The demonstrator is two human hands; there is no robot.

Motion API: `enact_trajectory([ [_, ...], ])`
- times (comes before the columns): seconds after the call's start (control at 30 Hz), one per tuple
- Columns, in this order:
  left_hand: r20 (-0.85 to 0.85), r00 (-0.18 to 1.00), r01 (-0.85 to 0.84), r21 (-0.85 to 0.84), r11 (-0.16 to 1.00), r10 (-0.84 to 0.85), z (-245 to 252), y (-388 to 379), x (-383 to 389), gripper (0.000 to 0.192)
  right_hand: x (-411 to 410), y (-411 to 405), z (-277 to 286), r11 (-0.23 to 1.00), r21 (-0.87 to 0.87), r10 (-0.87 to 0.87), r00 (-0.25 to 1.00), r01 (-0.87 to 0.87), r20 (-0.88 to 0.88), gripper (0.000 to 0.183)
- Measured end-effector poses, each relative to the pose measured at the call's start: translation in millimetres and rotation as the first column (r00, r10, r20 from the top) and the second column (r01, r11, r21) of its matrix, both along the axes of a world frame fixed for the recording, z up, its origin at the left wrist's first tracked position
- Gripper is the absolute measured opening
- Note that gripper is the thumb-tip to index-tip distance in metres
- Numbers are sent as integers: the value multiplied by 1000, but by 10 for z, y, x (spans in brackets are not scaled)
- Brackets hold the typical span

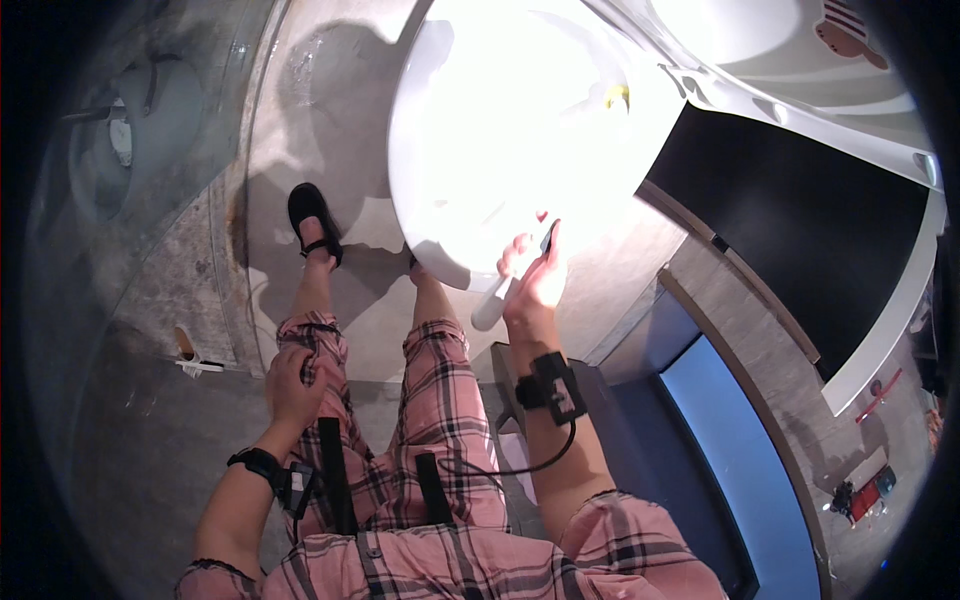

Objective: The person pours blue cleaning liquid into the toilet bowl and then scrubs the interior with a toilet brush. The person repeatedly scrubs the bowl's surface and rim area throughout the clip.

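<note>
Below the centre right, my right hand (536,274) is closed around a pale handle (491,304) with a dark part near my thumb; glare hides its far end, so its kind is unclear. That hand is over the near rim of a white toilet or basin (420,259), whose inside is washed out by bright light. A small yellow thing (617,96) shows at its far right side. My left hand (295,386) rests on my left knee, on the pink plaid trousers (457,375), and no object shows in it.
A glass panel (150,187) stands at the left, above a floor ledge (244,247). To the right are a black panel (787,217) with a white edge, a doorway frame (750,382) and a wall holder (866,495). A cable (525,471) hangs from my right wrist.
</note>
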State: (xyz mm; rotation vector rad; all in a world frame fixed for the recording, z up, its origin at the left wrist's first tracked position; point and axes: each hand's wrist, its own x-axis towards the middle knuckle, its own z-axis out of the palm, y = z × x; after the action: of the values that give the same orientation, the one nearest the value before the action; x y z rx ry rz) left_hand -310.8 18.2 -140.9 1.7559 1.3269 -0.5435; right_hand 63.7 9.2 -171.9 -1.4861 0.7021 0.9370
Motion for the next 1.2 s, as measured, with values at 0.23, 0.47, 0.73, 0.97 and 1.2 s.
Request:
enact_trajectory([
  [0.23, 31, 999, -13, -4, 1000, 13, -18, -10, -34, 28, 153, 166, -120, 988, -42, 147, 986, -151, -78, 35],
  [0.47, 20, 1000, -3, -8, 1000, 3, -20, 10, -30, 29, 128, 79, 30, 1000, -13, -15, 998, 14, -63, 29],
  [0.73, 17, 1000, 7, -1, 1000, -7, -14, 6, -30, 30, 270, 60, -37, 988, -122, 77, 989, -92, -126, 31],
  [0.97, 21, 1000, -5, -39, 999, 6, -24, 23, -29, 31, 333, 16, -164, 961, -6, 274, 953, -277, -127, 34],
  [1.2, 42, 999, -21, -40, 999, 23, -11, 13, -28, 31, 436, -78, 14, 976, -120, 178, 983, -182, -45, 34],
])
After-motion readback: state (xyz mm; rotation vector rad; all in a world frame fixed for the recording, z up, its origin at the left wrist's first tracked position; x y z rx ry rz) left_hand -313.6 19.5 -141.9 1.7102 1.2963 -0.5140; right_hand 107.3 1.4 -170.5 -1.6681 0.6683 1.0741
